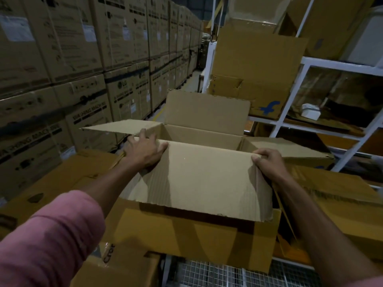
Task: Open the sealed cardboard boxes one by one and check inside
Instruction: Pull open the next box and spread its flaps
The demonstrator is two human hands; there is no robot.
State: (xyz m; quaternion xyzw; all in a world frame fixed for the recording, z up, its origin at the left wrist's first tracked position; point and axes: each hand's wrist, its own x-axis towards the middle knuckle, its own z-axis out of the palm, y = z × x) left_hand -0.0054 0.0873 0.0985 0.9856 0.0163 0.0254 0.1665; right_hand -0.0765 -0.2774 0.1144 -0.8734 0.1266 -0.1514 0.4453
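An opened cardboard box [196, 235] stands in front of me with all its flaps spread. Its near flap [199, 179] is folded down toward me, the far flap [207, 112] stands upright, and the side flaps stick out left and right. My left hand [145, 150] grips the box's top left corner, thumb on the near flap's fold. My right hand [267, 160] grips the near flap's right corner, fingers curled over its edge. Only bare cardboard walls show inside; the bottom is hidden.
Tall stacks of washing machine cartons [72, 79] line the left side of an aisle. A white metal rack [310, 63] with boxes stands at the right. More flattened or closed boxes [62, 183] lie left and right of the opened one. A wire mesh surface [228, 274] shows below.
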